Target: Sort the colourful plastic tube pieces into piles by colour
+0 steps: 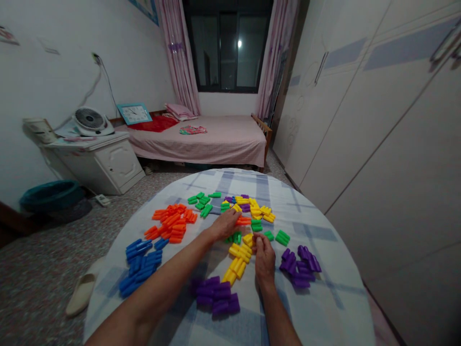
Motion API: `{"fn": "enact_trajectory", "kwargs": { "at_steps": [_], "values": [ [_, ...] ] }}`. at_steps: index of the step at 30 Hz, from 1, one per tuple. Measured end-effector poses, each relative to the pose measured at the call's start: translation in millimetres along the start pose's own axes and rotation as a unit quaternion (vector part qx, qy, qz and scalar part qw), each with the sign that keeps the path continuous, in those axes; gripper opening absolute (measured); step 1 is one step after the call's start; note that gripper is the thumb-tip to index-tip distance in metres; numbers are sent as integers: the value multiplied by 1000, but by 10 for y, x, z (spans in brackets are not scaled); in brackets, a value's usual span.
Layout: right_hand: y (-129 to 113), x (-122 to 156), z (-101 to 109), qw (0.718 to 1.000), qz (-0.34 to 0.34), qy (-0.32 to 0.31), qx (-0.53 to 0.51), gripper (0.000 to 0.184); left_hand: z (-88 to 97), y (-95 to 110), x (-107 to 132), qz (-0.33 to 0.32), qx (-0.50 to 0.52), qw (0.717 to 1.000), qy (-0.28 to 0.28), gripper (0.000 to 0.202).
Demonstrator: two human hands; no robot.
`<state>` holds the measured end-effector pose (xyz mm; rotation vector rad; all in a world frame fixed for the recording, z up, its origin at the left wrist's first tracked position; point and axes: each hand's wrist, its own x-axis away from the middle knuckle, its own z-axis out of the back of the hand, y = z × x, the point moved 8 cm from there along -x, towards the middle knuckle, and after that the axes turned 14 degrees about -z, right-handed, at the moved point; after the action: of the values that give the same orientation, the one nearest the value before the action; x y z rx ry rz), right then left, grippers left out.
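Coloured plastic pieces lie sorted in heaps on a round table with a checked cloth [324, 298]. My left hand [225, 224] reaches over the mixed heap in the middle, fingers curled over orange pieces [244, 221]. My right hand [263, 250] is pinched shut at the edge of the yellow pile [238, 259], on a small piece I cannot make out. An orange pile [173, 222] and a blue pile [140, 265] lie to the left. Purple piles lie near me [216, 292] and at the right [300, 263]. Green pieces [201, 201] lie at the far side.
A bed [212, 137] stands under the dark window at the back. A white cabinet [104, 161] with a fan is on the left, a teal basin [50, 194] beside it. A slipper [81, 293] lies on the floor. White wardrobe doors [378, 120] fill the right.
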<state>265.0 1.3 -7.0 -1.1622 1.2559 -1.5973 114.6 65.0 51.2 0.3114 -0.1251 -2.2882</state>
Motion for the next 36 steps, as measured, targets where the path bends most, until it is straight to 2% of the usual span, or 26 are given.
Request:
{"fn": "enact_trajectory", "kwargs": {
  "at_steps": [3,6,11,14,18,22,25,27,29,31,34,36],
  "values": [
    [10,-4,-3,1000,3,2,10,37,147,-150,352,42,-7,997,58,37],
    [-4,-1,-1,1000,13,8,22,37,386,-411,849,97,-53,988,112,40],
    [-55,21,3,998,30,15,45,34,728,-856,1651,213,-175,953,123,38],
    [-49,25,4,998,29,16,54,35,714,-986,1881,262,-195,940,100,37],
    [-21,14,8,998,30,12,56,36,577,-1000,1919,291,-186,934,92,42],
    [-7,5,11,998,30,9,62,36,647,-837,1825,274,-222,926,131,42],
    [-27,13,7,997,33,9,66,35,739,-585,1708,237,-215,932,171,38],
    [-47,23,6,997,33,11,68,34,712,-364,1589,210,-168,948,168,36],
    [-64,33,2,997,33,11,69,34,577,-93,1420,175,-98,972,120,38],
    [-73,38,1,997,34,9,68,34,359,232,1229,124,-33,991,29,46],
    [-66,30,5,997,39,8,66,34,112,641,1004,69,8,995,-67,64],
    [-48,14,4,997,42,5,61,33,9,770,889,56,17,994,-97,68]
  ]
}}
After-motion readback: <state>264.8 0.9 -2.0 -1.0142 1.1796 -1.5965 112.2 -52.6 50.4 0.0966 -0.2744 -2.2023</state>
